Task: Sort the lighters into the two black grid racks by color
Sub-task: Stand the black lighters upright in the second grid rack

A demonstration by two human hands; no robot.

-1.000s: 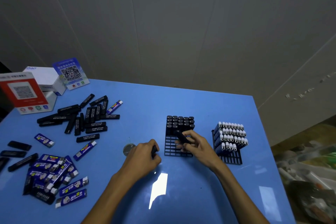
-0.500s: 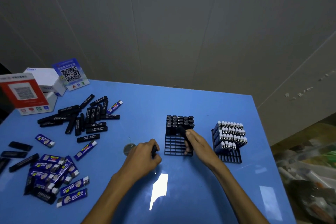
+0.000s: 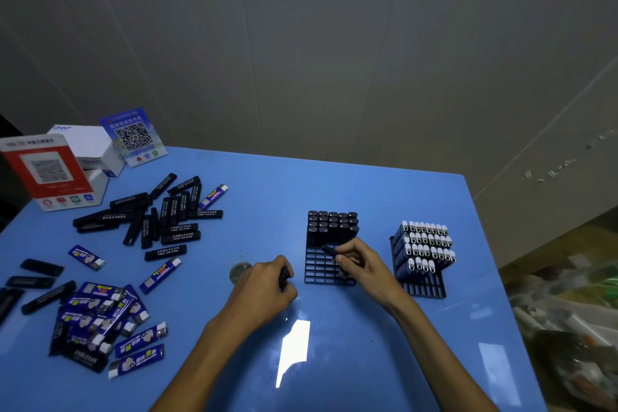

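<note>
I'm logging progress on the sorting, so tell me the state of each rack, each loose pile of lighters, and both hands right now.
Left rack: far rows filled with upright black lighters, near rows empty.
Right rack: mostly filled with upright blue lighters, near row empty.
Loose black lighters: lying flat, unsorted.
Loose blue lighters: lying heaped, unsorted.
Right hand: holds a black lighter over the left rack.
Left hand: grips black lighters.

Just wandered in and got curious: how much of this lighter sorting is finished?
Partly. The left rack holds rows of black lighters, the right rack blue ones. The right hand holds a black lighter over the left rack. Loose piles of black lighters and blue lighters remain.
</note>
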